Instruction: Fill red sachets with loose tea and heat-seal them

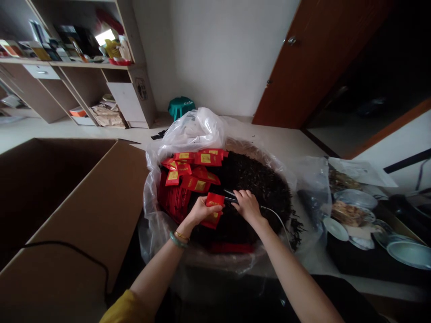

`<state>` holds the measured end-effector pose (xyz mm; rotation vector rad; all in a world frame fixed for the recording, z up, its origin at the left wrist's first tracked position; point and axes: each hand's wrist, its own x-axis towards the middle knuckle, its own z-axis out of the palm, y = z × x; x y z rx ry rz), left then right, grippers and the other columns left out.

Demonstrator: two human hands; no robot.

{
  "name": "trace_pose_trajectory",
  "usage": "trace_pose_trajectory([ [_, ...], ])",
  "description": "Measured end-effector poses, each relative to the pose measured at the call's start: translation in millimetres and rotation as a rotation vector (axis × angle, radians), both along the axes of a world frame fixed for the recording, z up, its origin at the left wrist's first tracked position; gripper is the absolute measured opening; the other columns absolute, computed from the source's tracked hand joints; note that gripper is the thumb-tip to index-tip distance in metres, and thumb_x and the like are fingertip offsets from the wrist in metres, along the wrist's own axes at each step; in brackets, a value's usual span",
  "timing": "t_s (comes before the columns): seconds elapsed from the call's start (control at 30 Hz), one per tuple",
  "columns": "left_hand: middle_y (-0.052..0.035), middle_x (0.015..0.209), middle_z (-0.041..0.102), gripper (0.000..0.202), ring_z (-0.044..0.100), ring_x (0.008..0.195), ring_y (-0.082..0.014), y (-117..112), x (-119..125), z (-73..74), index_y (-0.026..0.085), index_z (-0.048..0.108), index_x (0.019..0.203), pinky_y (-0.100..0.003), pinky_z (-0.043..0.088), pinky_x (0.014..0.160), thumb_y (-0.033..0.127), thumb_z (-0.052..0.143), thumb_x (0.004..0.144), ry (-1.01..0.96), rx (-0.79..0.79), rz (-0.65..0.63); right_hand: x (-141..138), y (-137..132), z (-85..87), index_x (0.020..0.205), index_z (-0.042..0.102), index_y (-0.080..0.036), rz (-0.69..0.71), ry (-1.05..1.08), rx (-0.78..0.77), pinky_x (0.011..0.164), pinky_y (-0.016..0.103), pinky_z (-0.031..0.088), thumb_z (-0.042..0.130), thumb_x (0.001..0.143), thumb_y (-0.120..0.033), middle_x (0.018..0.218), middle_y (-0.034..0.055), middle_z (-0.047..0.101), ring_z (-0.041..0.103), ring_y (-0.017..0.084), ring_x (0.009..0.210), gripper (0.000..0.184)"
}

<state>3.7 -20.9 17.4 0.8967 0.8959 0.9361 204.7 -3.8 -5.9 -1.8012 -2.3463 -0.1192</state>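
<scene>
My left hand [200, 210] is closed on a small red packet [214, 200] with gold print. Just below that packet, another red and gold packet [213, 220] shows; whether my fingers hold it too I cannot tell. My right hand [247, 205] is wrapped round a dark clamp-like tool [230, 196] with a pale edge, its tip close to the packet. A white cord [278, 217] runs from under that hand. Both hands are above dark loose tea leaves [259, 179] in a wide, plastic-lined container. Filled red packets [198, 181] are piled at its left.
A clear plastic liner [151, 224] drapes over the container's rim. An open cardboard box [84, 215] stands left, with a black cable across it. Bowls and lids [409, 251] lie at right. Behind are a shelf unit [124, 98], a green-covered bin [181, 106] and a brown door [319, 58].
</scene>
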Motion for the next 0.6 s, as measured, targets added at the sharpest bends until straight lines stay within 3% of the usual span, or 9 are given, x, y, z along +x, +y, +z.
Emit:
trace_pose_trajectory([
  [0.2,-0.0072,0.071,0.072,0.049,0.067,0.056,-0.0178,1,0,-4.3,0.009,0.068,0.079,-0.027,0.051,0.056,0.039,0.087,0.045,0.035,0.005,-0.009,21,5,34.9,0.118,0.06,-0.016,-0.054,0.445,0.025,0.084,0.038,0.05,0.067,0.077,-0.03,0.108,0.0121,0.064,0.061,0.026,0.097,0.044],
  [0.3,-0.005,0.067,0.07,0.046,0.065,0.056,-0.0166,1,0,-5.4,0.009,0.069,0.076,-0.027,0.051,0.057,0.039,0.086,0.045,0.07,0.027,-0.024,12,-3,57.1,0.114,0.063,-0.018,0.076,0.626,-0.07,0.086,0.036,0.05,0.072,0.073,-0.034,0.107,0.0087,0.066,0.063,0.024,0.097,0.045],
  [0.4,-0.0034,0.065,0.07,0.041,0.062,0.057,-0.0146,0,0,-2.7,0.01,0.07,0.073,-0.026,0.05,0.058,0.038,0.085,0.047,0.113,0.106,-0.035,-10,-16,68.8,0.11,0.066,-0.019,0.176,0.648,-0.188,0.083,0.033,0.051,0.076,0.069,-0.033,0.103,0.0074,0.068,0.065,0.022,0.092,0.045],
  [0.5,-0.0019,0.066,0.069,0.039,0.059,0.057,-0.0124,-2,-1,0.8,0.011,0.071,0.074,-0.024,0.048,0.058,0.036,0.085,0.048,0.143,0.176,-0.038,-27,-24,70.8,0.103,0.069,-0.019,0.175,0.625,-0.229,0.08,0.032,0.052,0.075,0.07,-0.027,0.097,0.0063,0.07,0.067,0.02,0.087,0.035],
  [0.6,-0.0006,0.06,0.066,0.039,0.055,0.052,-0.0096,-2,0,1.7,0.009,0.069,0.069,-0.021,0.045,0.053,0.039,0.084,0.048,0.158,0.144,-0.059,-32,-26,70.2,0.095,0.071,-0.02,0.152,0.604,-0.214,0.079,0.031,0.051,0.074,0.071,-0.022,0.091,0.0049,0.071,0.067,0.02,0.084,0.024],
])
